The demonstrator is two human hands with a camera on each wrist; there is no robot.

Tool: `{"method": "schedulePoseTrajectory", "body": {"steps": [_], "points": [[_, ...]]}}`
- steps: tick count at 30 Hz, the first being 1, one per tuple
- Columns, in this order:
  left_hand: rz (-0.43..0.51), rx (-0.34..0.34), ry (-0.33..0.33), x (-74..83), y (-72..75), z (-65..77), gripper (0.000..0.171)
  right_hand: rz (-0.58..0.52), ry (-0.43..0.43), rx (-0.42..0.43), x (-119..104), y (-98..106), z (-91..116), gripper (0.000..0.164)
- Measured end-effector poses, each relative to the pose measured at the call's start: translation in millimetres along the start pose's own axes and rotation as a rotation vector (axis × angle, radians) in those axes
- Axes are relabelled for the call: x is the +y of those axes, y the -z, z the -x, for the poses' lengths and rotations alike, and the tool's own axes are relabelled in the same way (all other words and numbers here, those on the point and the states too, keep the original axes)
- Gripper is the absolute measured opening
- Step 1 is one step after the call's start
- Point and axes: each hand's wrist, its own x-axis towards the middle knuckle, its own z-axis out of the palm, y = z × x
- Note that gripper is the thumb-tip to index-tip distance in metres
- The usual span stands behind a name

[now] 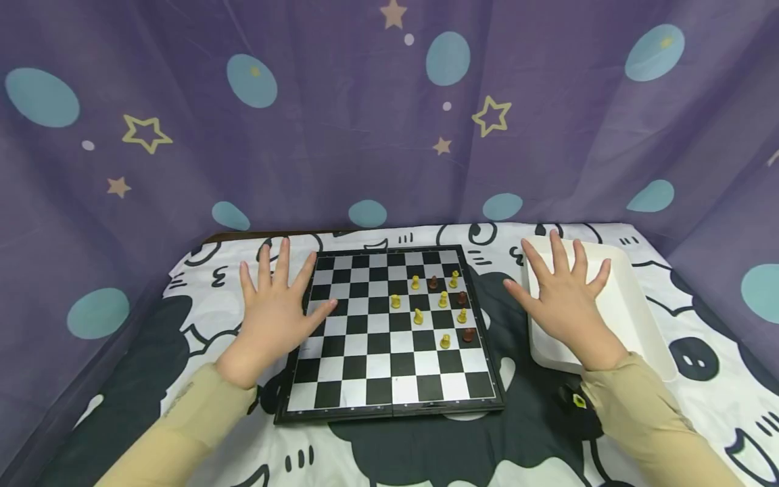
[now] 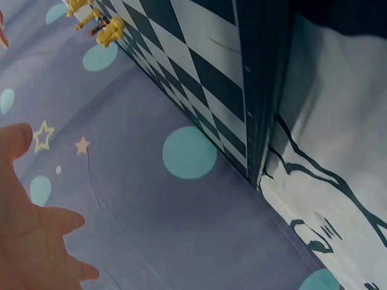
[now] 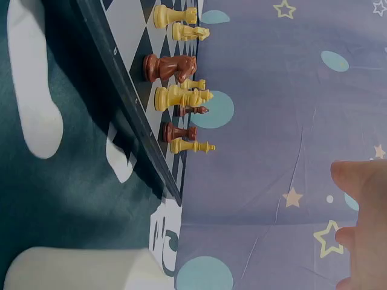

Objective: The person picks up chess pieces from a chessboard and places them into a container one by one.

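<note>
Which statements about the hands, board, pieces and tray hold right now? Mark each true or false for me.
1. Yellow pieces and brown pieces stand on the chessboard. True.
2. Brown pieces outnumber yellow pieces. False: three brown, seven yellow.
3. The white tray is right of the chessboard. True.
4. The left hand and right hand have fingers spread. True.
5. The left hand grips a brown piece. False: it holds nothing.

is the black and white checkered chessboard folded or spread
Spread: the chessboard lies flat, with squares showing on both sides of its middle seam.
</note>
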Motion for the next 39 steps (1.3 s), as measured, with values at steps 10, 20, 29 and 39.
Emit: {"method": "schedulePoseTrajectory", "body": {"steps": [10,20,29,39], "points": [[-0.02,-0.098,-0.091,11.8,-9.7,-7.0,0.102,-0.035,0.059,-0.02,-13,-6,-9,0.069],[-0.006,-0.279,-0.141,23.9,-21.1,-12.2,0.109,-0.169,0.08,-0.17,-24,-13,-35,0.064],[0.023,-0.454,-0.162,26.8,-31.6,-16.2,0.105,-0.358,0.072,-0.332,-24,-23,-63,0.058],[0.022,-0.511,-0.174,28.7,-36.5,-19.5,0.102,-0.361,0.201,-0.449,-21,-42,-83,0.051]]}}
